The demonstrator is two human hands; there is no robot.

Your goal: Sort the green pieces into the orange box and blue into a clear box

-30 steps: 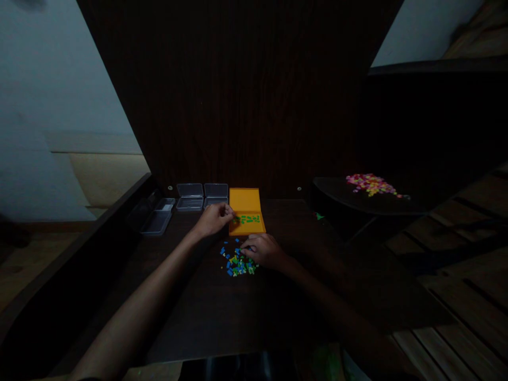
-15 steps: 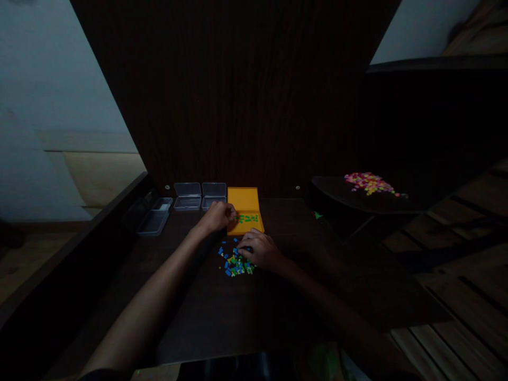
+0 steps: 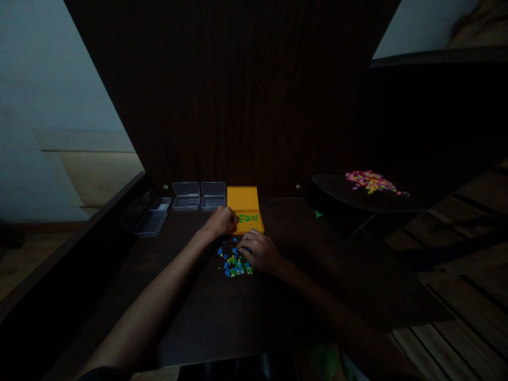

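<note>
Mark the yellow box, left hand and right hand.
Yellow box (image 3: 242,198): head view, its raised lid.
Left hand (image 3: 221,220): head view, back of the hand.
Right hand (image 3: 260,251): head view, back of the hand.

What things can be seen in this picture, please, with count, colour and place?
Table: one, dark brown, centre
Panel: one, dark brown, upright behind table
Side board: one, dark, table's left
Box: one, yellow, open on table
Green pieces: several, green, in box
Loose pieces: many, blue, green, yellow, white, before box
Clear cases: at least three, transparent, left of box
Shelf: one, dark, right
Bright pieces: many, pink, red, yellow, on shelf
Discs: two, pale, low on panel
Slats: several, brown, lower right
Left hand: one, bare, at box's left edge
Right hand: one, bare, over loose pieces
</note>
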